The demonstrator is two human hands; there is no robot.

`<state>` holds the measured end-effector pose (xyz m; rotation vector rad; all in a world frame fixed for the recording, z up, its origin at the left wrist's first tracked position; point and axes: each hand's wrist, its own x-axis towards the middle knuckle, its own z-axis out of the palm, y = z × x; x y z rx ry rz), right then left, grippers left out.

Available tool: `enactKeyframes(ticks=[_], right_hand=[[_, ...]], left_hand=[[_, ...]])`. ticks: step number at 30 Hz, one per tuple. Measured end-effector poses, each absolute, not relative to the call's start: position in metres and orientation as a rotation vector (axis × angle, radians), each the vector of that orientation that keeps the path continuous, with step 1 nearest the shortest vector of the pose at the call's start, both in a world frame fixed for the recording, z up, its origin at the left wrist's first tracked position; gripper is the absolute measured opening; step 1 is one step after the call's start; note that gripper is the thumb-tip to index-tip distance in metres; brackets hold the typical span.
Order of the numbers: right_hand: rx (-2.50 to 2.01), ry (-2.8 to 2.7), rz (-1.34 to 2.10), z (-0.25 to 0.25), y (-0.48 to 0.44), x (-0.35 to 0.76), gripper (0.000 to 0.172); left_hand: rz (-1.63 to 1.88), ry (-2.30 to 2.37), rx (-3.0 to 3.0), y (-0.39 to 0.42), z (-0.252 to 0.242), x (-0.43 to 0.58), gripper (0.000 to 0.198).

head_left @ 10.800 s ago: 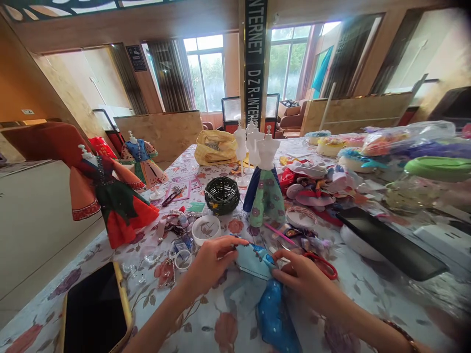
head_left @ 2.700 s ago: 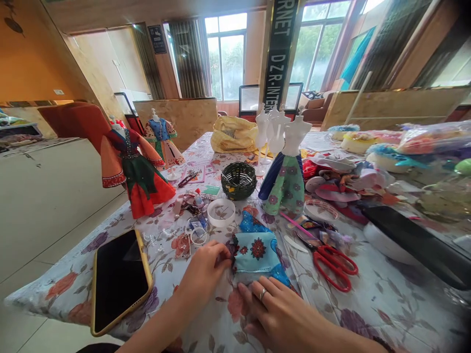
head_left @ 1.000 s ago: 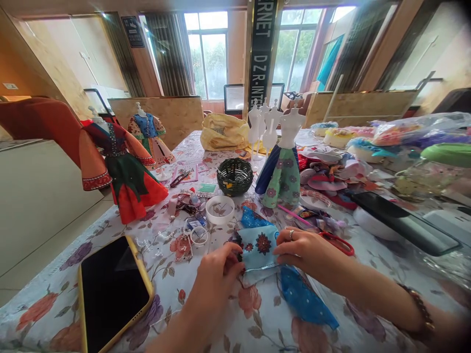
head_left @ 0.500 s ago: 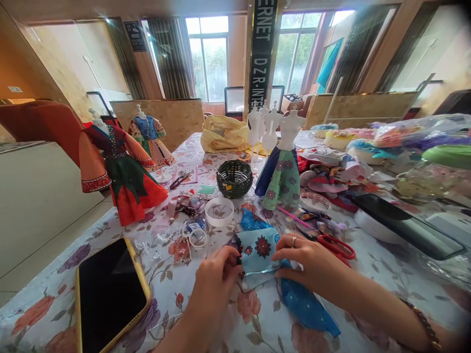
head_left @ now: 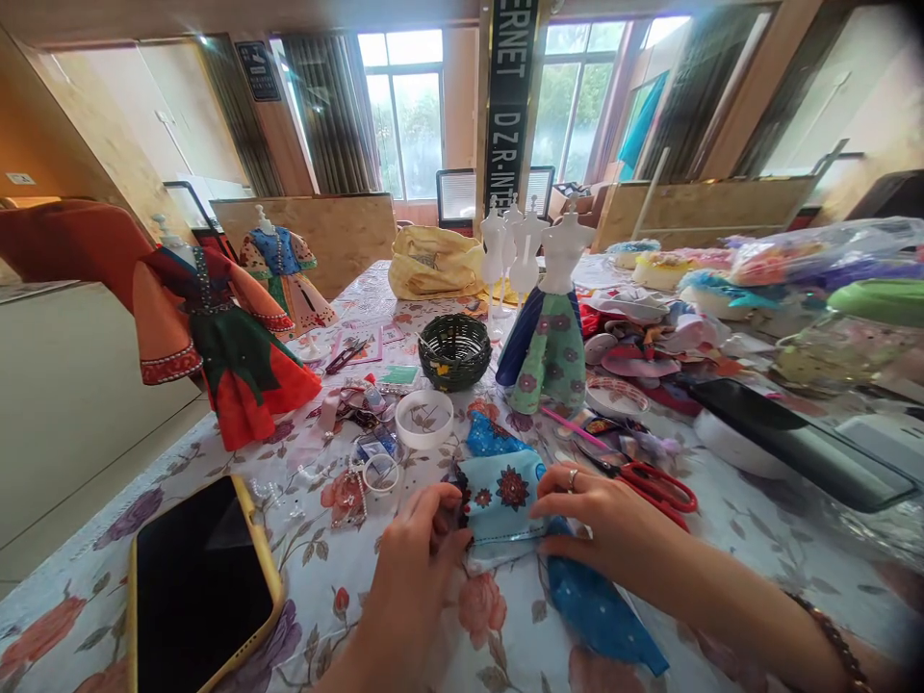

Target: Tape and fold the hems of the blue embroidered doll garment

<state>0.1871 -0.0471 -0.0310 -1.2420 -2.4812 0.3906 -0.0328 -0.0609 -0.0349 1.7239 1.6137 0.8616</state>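
A small doll garment (head_left: 501,496) lies on the flowered tablecloth, light blue in the middle with dark red flowers and a dark trim on its left edge. Blue dotted cloth (head_left: 603,606) extends from it at the lower right, and more shows above it. My left hand (head_left: 425,534) pinches the trimmed left edge between thumb and fingers. On the opposite edge, my right hand (head_left: 592,510), with a ring on one finger, has its thumb and fingers closed on the cloth. The undersides of the fingertips are partly hidden.
Red-handled scissors (head_left: 658,489) lie beside my right hand. A phone in a yellow case (head_left: 206,582) is at left. Beyond the garment stand a white ring (head_left: 424,420), a dark woven basket (head_left: 454,353) and a dress form in a green skirt (head_left: 552,346). Dressed doll forms (head_left: 223,327) stand at left.
The view has shifted slightly, so nearby objects appear a little further left. Both hands keep nearly the same hold on the garment.
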Motion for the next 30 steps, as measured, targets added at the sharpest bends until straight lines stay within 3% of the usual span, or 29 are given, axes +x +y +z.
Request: enactKeyframes(ticks=[30], right_hand=[[-1.302, -2.469, 0.414, -0.0231, -0.0502, 0.1859, 0.024]], left_hand=[[0.903, 1.598, 1.714, -0.0638, -0.0336, -0.0295, 0.022]])
